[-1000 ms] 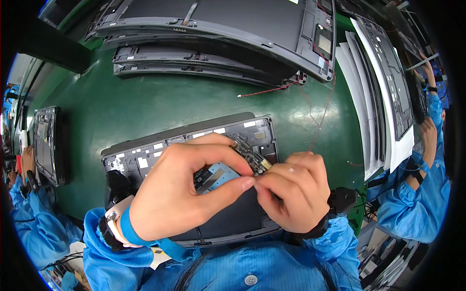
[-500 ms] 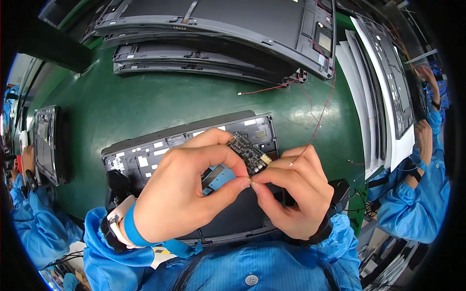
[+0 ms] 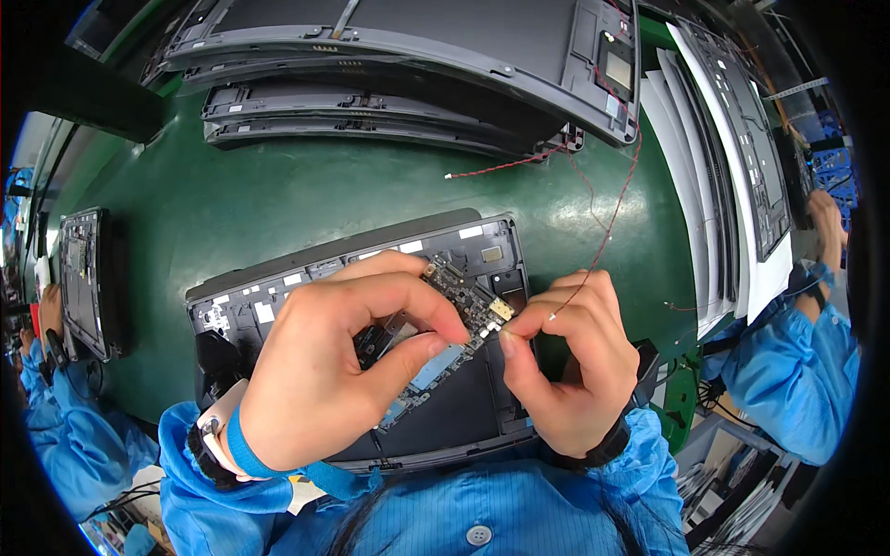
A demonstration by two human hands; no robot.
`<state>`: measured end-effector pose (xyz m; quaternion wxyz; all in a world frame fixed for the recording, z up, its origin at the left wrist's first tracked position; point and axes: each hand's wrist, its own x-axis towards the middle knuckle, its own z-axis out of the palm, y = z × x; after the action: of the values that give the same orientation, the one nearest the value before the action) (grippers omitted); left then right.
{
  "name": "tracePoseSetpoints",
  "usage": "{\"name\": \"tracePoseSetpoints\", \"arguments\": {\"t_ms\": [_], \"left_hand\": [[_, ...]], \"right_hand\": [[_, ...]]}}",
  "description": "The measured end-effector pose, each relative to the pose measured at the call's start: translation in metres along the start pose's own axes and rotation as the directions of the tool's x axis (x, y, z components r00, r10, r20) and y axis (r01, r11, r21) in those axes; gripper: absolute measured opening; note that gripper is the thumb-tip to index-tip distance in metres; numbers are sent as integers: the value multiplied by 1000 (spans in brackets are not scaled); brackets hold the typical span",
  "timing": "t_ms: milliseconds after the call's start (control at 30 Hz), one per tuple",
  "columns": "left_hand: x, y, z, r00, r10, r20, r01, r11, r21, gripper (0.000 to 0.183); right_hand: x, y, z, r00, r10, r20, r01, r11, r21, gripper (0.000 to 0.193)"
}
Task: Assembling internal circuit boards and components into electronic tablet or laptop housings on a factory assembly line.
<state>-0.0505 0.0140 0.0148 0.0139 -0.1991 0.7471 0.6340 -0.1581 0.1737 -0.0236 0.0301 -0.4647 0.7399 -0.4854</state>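
Observation:
A dark circuit board [image 3: 461, 298] with a light blue pad [image 3: 438, 367] is held tilted in my left hand [image 3: 324, 361], whose thumb and index finger nearly meet over it. At the board's right edge, beside a cream-coloured connector [image 3: 501, 309], the thumb and index finger of my right hand [image 3: 579, 371] are pinched together. Whatever lies between those fingertips is too small to make out. Under both hands lies an open dark tablet-like housing [image 3: 417, 445], partly covered by them. A thin red-and-black wire [image 3: 612, 232] runs down to my right fingers, ending in a small white plug.
Similar dark housings [image 3: 371, 83] are stacked at the back of the green table [image 3: 306, 195]. Housings and white sheets [image 3: 672, 185] stand at the right. Another housing [image 3: 85, 278] is at the far left. Blue-sleeved co-workers [image 3: 779, 380] sit on both sides.
My left thumb and index finger have drawn back left from my right fingertips, baring more of the board and its blue pad. My right hand has shifted slightly right and up along the board's edge.

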Motion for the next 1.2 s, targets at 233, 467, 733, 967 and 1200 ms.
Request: {"name": "tracePoseSetpoints", "arguments": {"t_ms": [233, 467, 733, 967, 1200], "left_hand": [[-1, 0, 0, 1000, 15, -8, -15, 1000, -2, 10], [0, -2, 0, 997, 82, -12, -82, 996, 39, 12], [-2, 2, 10, 985, -52, -166, 4, 960, -280, 44], [-1, -3, 4, 999, -28, -20, 26, 996, -86, 53], [2, 1, 2, 995, -89, 34, 90, 995, -44, 56]], "right_hand": [[0, 0, 0, 1000, -3, 15, 3, 1000, 8, 25], [-4, -2, 6, 996, 91, -8, -90, 993, 72, 23], [-3, -4, 3, 975, 223, 5, -222, 970, 101, 19], [3, -2, -1, 979, 200, 40, -203, 975, 94, 15], [-1, 1, -15, 989, 134, 55, -138, 988, 76, 20]]}}
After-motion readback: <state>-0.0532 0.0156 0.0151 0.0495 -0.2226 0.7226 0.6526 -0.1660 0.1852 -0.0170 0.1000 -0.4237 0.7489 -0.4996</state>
